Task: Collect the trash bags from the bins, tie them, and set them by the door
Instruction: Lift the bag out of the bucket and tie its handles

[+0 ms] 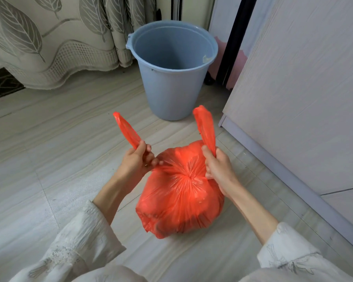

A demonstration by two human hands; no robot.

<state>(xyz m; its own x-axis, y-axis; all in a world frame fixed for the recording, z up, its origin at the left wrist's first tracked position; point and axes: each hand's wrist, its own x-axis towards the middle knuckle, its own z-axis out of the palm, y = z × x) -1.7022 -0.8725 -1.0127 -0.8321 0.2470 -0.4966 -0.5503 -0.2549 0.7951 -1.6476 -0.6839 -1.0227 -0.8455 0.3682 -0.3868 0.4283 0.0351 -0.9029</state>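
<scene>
A full red trash bag sits on the floor between my forearms, its top gathered into a knot at the middle. My left hand grips the bag's left handle loop, which sticks up past my fist. My right hand grips the right handle loop the same way. Both loops are pulled apart to either side of the knot. Beyond the bag stands a blue plastic bin with nothing visible inside.
A pale cabinet or door panel rises on the right, close to the bag. Leaf-patterned curtains hang at the back left over a dark rug edge. The floor is light tile.
</scene>
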